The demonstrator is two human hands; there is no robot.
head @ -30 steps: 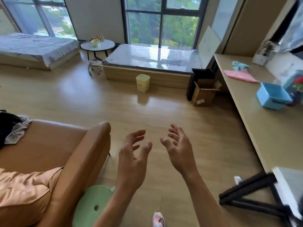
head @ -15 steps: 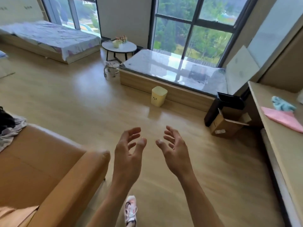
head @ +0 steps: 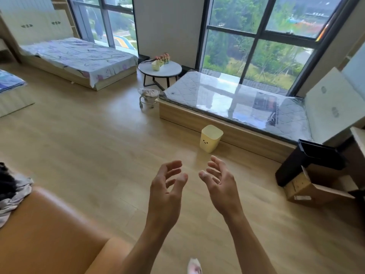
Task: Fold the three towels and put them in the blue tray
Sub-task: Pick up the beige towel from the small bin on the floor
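Left hand [head: 165, 192] and right hand [head: 222, 186] raised, empty, fingers spread.

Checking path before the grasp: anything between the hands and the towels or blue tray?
Cannot say: no towel or blue tray shows in this view. Left hand and right hand are open and empty, over bare wooden floor, with only the yellow bin ahead.

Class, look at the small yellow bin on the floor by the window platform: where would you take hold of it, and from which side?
Take the yellow bin by its open top rim, coming from above. It stands upright and tapers downward, so the rim is the widest, easiest edge. Its back sits near the platform, leaving the floor side free. Both the left hand and right hand are open and empty.
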